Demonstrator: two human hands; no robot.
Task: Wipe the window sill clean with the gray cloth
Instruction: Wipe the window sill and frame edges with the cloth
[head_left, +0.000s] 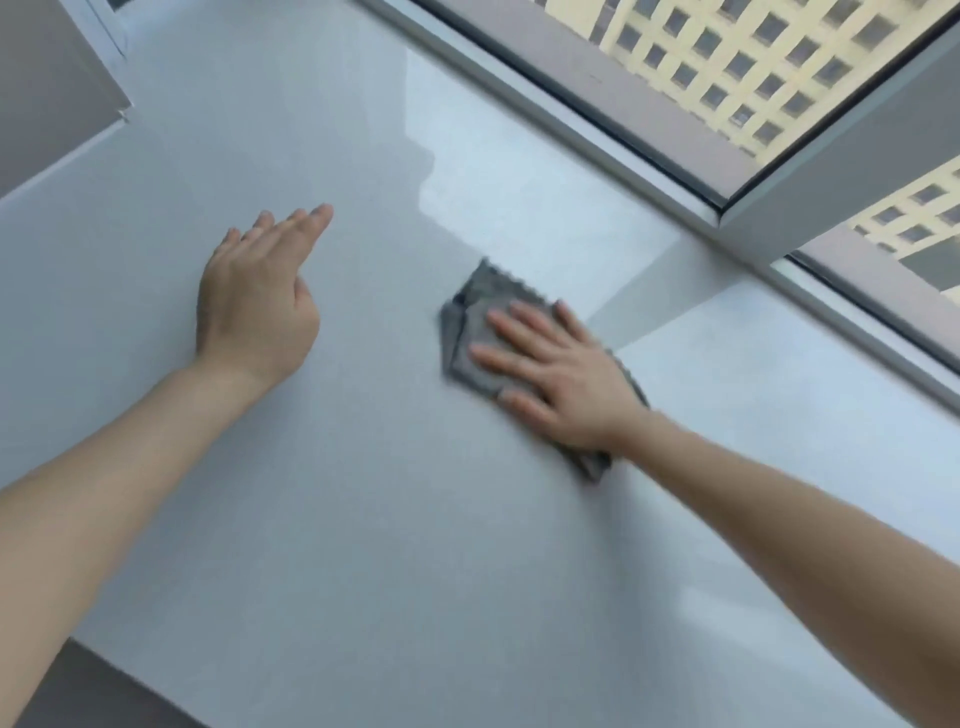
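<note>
A wide, glossy pale grey window sill (363, 493) fills most of the view. A folded gray cloth (470, 322) lies flat on it, right of centre, near the window frame. My right hand (561, 379) presses flat on the cloth with fingers spread, covering its middle; cloth corners show past the fingertips and under the wrist. My left hand (257, 306) hovers or rests over the bare sill to the left, fingers together and stretched out, holding nothing.
The window frame (623, 135) runs diagonally along the sill's far edge, with a vertical mullion (831, 171) at the right. Through the glass stands a yellow building (753, 67). A wall corner (52, 104) bounds the sill at far left. The sill's near edge (130, 670) is at bottom left.
</note>
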